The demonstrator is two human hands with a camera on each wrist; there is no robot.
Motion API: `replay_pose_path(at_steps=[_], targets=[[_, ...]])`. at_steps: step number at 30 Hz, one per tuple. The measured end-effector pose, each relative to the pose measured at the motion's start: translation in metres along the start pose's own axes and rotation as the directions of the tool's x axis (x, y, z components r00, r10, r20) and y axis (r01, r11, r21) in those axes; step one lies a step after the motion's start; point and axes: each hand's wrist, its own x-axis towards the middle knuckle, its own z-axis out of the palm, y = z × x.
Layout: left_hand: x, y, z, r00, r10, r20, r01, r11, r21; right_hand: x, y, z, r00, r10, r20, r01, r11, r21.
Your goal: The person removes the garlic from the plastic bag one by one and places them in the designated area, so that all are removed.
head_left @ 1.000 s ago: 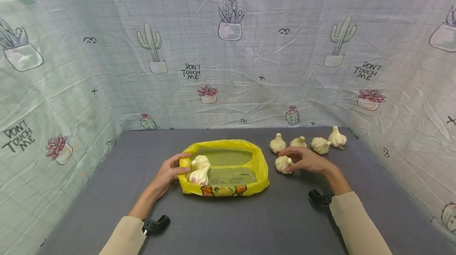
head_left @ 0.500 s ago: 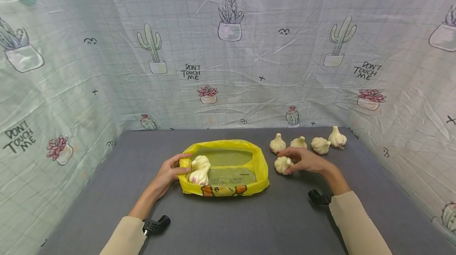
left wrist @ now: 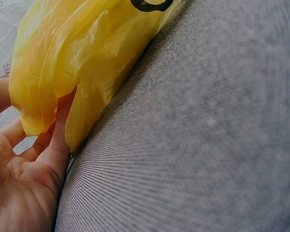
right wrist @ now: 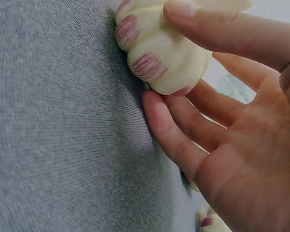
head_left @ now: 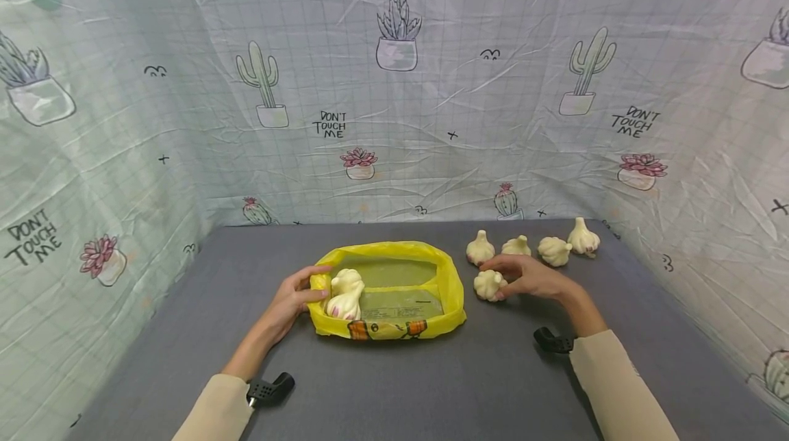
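Observation:
My left hand [head_left: 291, 300] grips the left edge of a yellow plastic bag [head_left: 453, 290], fingers over the rim and thumb at the near side. The bag lies with its mouth spread wide, and two garlic bulbs [head_left: 346, 281] sit inside at its left end. To the right of the bag, my right hand [head_left: 531, 276] holds another garlic bulb [head_left: 489, 285] between thumb and fingers, low at the table. In the right wrist view this garlic bulb [right wrist: 166, 58] shows purple streaks, with the thumb across its top and fingertips along its underside.
Behind the right hand stands a row of several more garlic bulbs [head_left: 554, 251], one partly hidden by the hand. The grey table [head_left: 394, 386] is bounded by a fabric backdrop [head_left: 394, 119] printed with potted cacti. A black wrist camera [head_left: 271, 388] sits on each forearm.
The right hand and its garlic bulb have shifted very slightly to the left. The left hand and the bag stay where they were.

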Motion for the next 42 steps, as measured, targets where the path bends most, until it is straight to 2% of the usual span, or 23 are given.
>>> replay_pose_path(at_steps=[17, 28, 42], targets=[[-0.0008, 0.0008, -0.0009, 1.000, 0.013, 0.006, -0.013, 1.000, 0.016, -0.0014, 0.0014, -0.0027, 1.000, -0.005, -0.012, 0.006, 1.000, 0.026], [-0.0010, 0.0009, -0.0007, 1.000, 0.016, 0.011, -0.016, 1.000, 0.011, -0.0033, 0.0020, -0.0048, 1.000, -0.011, 0.007, 0.010, 0.999, 0.046], [-0.0019, 0.0016, 0.0000, 1.000, 0.010, 0.008, -0.010, 1.000, 0.011, -0.0057, -0.0029, -0.0066, 1.000, -0.029, -0.005, 0.030, 0.999, 0.034]])
